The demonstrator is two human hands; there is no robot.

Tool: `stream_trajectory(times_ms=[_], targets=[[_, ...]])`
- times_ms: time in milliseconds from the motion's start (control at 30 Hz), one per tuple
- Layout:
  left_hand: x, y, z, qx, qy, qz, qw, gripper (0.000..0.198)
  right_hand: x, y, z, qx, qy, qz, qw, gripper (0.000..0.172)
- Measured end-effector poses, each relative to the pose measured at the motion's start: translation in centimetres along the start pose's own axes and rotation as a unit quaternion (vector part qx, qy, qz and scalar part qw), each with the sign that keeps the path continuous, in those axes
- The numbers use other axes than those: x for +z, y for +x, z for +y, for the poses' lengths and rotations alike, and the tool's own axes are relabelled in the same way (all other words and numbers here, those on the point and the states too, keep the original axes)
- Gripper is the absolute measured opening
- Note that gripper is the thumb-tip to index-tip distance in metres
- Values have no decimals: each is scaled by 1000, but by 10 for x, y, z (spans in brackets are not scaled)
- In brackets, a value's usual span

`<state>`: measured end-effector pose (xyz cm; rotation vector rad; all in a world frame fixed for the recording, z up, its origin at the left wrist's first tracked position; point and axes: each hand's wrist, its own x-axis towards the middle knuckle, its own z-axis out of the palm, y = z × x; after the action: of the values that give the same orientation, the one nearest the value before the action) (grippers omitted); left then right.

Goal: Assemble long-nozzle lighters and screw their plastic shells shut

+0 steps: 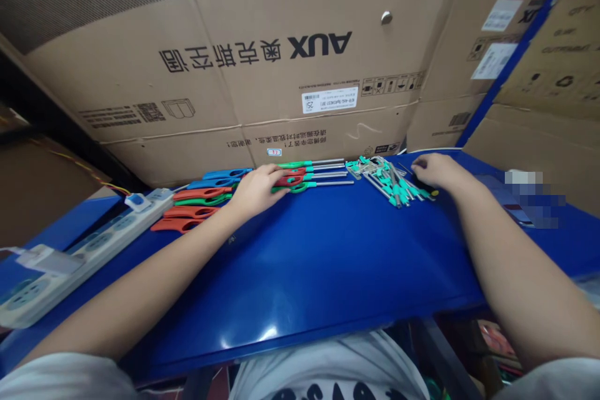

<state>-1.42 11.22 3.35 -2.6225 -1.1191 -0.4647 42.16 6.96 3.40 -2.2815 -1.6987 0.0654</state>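
My left hand (259, 189) rests on the blue table (309, 262), its fingers closed on the red handle of a long-nosed lighter (293, 180) in a row of assembled lighters (323, 174) with metal tubes pointing right. My right hand (434, 170) sits at the right edge of a heap of green-tipped metal tubes (389, 180), fingers curled and pinching among them; what they hold is too small to make out. A pile of red, green and blue lighter handles (201, 199) lies left of my left hand.
Large cardboard boxes (262, 56) wall off the back of the table. Two white power strips (70, 250) lie along the left edge. A blurred object (529, 197) sits at the right. The table's front edge runs just above my lap.
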Motion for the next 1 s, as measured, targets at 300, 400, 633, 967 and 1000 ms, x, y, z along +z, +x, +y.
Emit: stream_trajectory(times_ms=[300, 400, 633, 967, 1000], targets=[[-65, -27, -78, -236, 62, -160, 957, 24, -18, -26, -36, 15, 78, 184, 980, 40], [-68, -43, -96, -245, 65, -190, 948, 28, -6, -31, -57, -80, 121, 170, 975, 33], [-58, -60, -107, -263, 74, -204, 940, 14, 46, -60, -120, -408, 33, 77, 909, 36], [-67, -59, -87, -260, 122, -166, 943, 19, 74, -72, -137, -418, 69, -34, 905, 49], [-70, -57, -79, -253, 125, -158, 946, 22, 75, -71, -136, -414, 72, -37, 907, 49]])
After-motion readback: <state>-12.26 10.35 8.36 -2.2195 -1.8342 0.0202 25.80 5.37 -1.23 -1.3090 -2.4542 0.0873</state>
